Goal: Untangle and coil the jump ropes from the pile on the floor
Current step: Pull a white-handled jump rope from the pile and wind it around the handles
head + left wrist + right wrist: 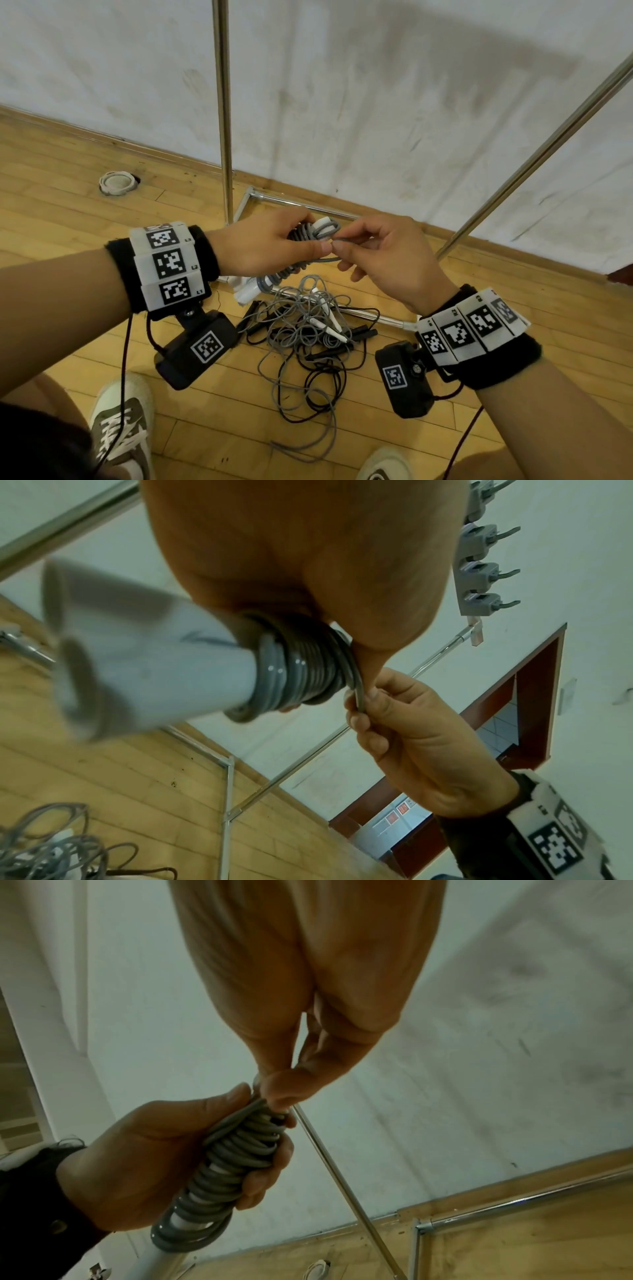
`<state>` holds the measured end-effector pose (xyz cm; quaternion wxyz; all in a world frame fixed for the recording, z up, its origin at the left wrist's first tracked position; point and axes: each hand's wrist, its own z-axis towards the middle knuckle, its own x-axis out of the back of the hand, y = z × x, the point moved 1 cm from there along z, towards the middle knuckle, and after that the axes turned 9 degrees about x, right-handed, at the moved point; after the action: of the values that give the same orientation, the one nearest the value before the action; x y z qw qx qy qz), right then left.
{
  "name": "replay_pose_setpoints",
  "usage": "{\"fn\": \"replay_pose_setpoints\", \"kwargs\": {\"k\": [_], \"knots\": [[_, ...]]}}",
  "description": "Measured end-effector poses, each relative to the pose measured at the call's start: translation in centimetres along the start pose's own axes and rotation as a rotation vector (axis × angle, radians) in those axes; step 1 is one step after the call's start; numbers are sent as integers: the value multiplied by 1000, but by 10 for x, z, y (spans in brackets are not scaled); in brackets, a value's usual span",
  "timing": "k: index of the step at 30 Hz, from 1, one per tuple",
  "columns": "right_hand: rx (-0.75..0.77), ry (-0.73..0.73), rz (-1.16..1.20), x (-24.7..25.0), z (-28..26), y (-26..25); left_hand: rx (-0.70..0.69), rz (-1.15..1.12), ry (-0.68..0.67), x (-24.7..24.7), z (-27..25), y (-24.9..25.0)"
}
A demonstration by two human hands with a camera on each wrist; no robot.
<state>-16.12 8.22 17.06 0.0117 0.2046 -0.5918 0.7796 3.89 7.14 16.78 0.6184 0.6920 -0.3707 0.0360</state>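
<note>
fingers of the left hand (270, 245) curl round the coiled grey rope (308, 234) on its white handles (137, 669); right hand (387, 260) pinches the rope's loose end beside the coil.

In the left wrist view the white handles (137, 666) at centre left are smeared by blur, so their ends cannot be read. The left hand (270, 245) covers much of the grey cord (310, 234) wound around them in the head view. In the pile (308, 329) on the floor, which cord belongs to which rope is too tangled to tell. Both shoes (121, 431) are cut off by the bottom edge.
</note>
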Motion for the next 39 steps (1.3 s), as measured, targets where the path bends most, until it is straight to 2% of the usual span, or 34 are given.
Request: {"fn": "replay_pose_setpoints", "kwargs": {"k": [6,10,13,17,21,24,27,30,33,36,39], "knots": [[35,74,-16,-3,-1,1,-19,1,43,-5,2,2],[53,139,-23,-3,-2,2,-40,149,29,-8,2,4],[36,121,-22,-4,-3,5,-59,277,20,-9,1,4],[15,24,-78,-7,-4,8,-83,495,12,-11,1,4],[52,7,-140,-12,-4,9,-71,541,8,-11,1,1],[21,12,-117,-13,-3,10,-46,581,-6,-12,2,1],[-14,-34,-81,-13,-3,9,-5,502,-41,-12,3,0],[-43,-140,3,-9,-3,7,59,359,-107,-8,2,-2],[-41,-226,82,-1,-1,5,60,230,-178,-5,1,-3],[47,-237,-24,4,1,5,35,191,-216,-5,-1,0],[139,-206,-133,5,1,4,5,248,-231,-6,-5,2]]}}
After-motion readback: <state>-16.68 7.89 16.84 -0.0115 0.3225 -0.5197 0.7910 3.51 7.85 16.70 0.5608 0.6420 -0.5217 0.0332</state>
